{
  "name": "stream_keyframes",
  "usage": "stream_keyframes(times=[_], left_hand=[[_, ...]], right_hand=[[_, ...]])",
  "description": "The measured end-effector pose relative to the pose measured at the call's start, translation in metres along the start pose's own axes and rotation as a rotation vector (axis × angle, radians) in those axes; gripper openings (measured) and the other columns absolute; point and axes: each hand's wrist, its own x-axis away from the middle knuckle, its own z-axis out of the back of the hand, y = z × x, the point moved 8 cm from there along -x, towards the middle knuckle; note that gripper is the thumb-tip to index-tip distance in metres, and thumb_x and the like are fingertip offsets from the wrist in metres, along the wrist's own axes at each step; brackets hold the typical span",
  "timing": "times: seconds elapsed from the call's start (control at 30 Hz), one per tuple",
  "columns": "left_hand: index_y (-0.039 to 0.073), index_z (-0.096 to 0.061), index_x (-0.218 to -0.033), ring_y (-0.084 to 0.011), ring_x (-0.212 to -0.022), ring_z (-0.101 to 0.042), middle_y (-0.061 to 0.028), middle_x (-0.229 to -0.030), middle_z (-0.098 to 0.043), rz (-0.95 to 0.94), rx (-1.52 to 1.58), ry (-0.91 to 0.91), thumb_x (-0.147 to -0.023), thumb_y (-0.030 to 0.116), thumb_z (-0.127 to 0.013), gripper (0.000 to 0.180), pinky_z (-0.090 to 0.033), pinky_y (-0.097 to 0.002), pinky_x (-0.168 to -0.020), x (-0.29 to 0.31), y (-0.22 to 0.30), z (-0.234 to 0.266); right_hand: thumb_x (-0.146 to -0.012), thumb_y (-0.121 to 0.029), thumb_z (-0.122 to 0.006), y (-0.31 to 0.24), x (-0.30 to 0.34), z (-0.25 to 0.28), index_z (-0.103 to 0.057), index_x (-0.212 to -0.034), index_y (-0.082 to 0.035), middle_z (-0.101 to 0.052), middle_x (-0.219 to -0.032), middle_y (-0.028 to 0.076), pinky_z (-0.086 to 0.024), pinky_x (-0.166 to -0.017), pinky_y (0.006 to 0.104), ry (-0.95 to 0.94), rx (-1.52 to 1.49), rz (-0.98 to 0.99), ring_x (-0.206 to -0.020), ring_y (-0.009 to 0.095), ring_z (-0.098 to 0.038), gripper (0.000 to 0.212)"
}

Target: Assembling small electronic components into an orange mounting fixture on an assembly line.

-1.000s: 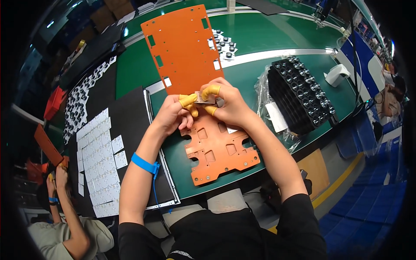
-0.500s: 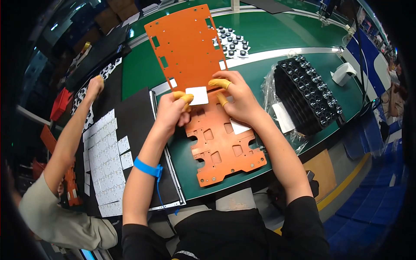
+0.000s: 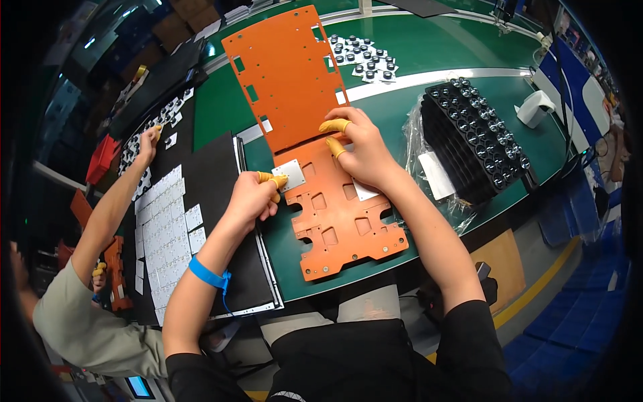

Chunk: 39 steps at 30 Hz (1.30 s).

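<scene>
My left hand (image 3: 253, 201), with yellow finger cots on its thumb and forefinger, pinches the edge of a white square circuit board (image 3: 292, 175). That board is over the upper left of an orange fixture plate (image 3: 345, 218) with cut-outs; whether it lies fully flat, I cannot tell. Beyond the fixture stands its raised orange lid (image 3: 288, 77). My right hand (image 3: 365, 149) hovers at the upper right of the fixture near the lid's lower edge, thumb and forefinger apart with nothing visible between them. Partly hidden beneath that hand is another white board (image 3: 365, 191).
Left of the fixture, rows of white boards (image 3: 164, 234) lie on a black sheet (image 3: 214, 181). A co-worker's hand (image 3: 149, 142) reaches toward boards with black lenses (image 3: 134, 151). More lens boards (image 3: 368, 60) lie behind the lid. Stacked black lens trays (image 3: 475, 141) and a white scanner (image 3: 534, 109) stand right.
My left hand has moved down and left with the white board, from near the lid's lower edge onto the fixture's upper left. My right hand has barely moved.
</scene>
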Motion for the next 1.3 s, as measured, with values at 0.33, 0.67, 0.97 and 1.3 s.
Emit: stream_keyframes(times=[0.33, 0.67, 0.97, 1.3], left_hand=[[-0.011, -0.057, -0.082, -0.0119, -0.039, -0.052, -0.0110, -0.062, -0.057, 0.124, -0.010, -0.156, -0.087, 0.013, -0.054, 0.024, -0.038, -0.0235, -0.032, -0.013, -0.004, -0.003], [-0.006, -0.064, -0.063, -0.0415, -0.070, -0.064, -0.0284, -0.066, -0.061, -0.358, -0.853, 0.417, -0.074, 0.033, -0.065, 0.040, -0.052, -0.0472, -0.066, -0.017, 0.084, 0.030], [-0.007, -0.063, -0.073, -0.0360, -0.061, -0.063, -0.0226, -0.061, -0.060, -0.491, -0.232, 0.516, -0.077, 0.022, -0.057, 0.029, -0.048, -0.0407, -0.060, -0.064, 0.032, 0.048], [-0.002, -0.069, -0.079, -0.0326, -0.067, -0.065, -0.0202, -0.068, -0.064, -0.454, -0.219, 0.487, -0.078, 0.025, -0.057, 0.029, -0.051, -0.0396, -0.064, -0.057, 0.028, 0.041]], right_hand=[[-0.075, 0.009, -0.059, 0.001, -0.001, -0.002, -0.063, -0.095, 0.002, -0.055, -0.107, 0.011, -0.056, -0.079, 0.0291, -0.031, -0.011, -0.011, -0.101, 0.025, -0.056, 0.021], [-0.083, 0.005, -0.060, 0.007, -0.001, 0.005, -0.063, -0.095, 0.003, -0.058, -0.103, 0.009, -0.052, -0.069, 0.0236, 0.020, -0.060, -0.054, -0.080, 0.013, -0.062, 0.012], [-0.082, 0.004, -0.061, 0.015, 0.000, 0.000, -0.064, -0.094, 0.000, -0.061, -0.092, 0.007, -0.046, -0.060, 0.0222, 0.003, 0.060, -0.103, -0.069, 0.011, -0.056, 0.013], [-0.079, 0.005, -0.061, -0.022, 0.005, 0.018, -0.064, -0.098, 0.000, -0.062, -0.093, 0.012, -0.050, -0.065, 0.0284, 0.057, 0.345, 0.026, -0.074, 0.021, -0.062, 0.020]])
